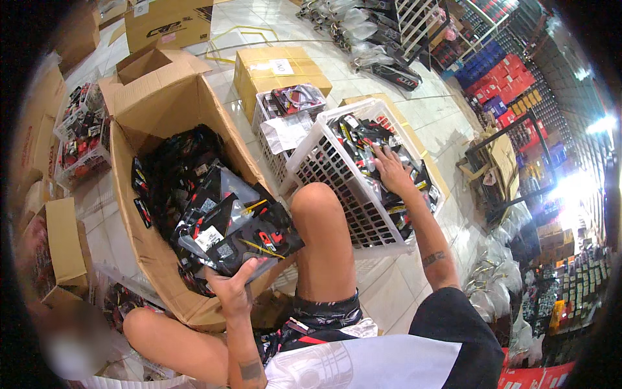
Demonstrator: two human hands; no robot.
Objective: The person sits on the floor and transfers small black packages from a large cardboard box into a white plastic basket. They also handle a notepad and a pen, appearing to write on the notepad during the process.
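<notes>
My left hand [231,287] grips a fanned stack of black plastic packets [257,238] by its near end, thumb on top. The packets have clear parts, red and yellow print, and stickers with codes. They are held over an open cardboard box [214,116], where many similar dark packets [182,150] lie in a heap. To the right, my right hand [392,170] rests with extended fingers on packets [354,141] filling a white plastic basket [369,204]. The basket is tilted, and I see no packet lifted in that hand.
My raised knee [318,214] stands between box and basket. Behind are a smaller white basket [272,160] with packets and a taped carton [272,68]. More loaded baskets [85,136] stand left. A metal-framed cart [500,160] is at right. A blurred patch covers the lower left.
</notes>
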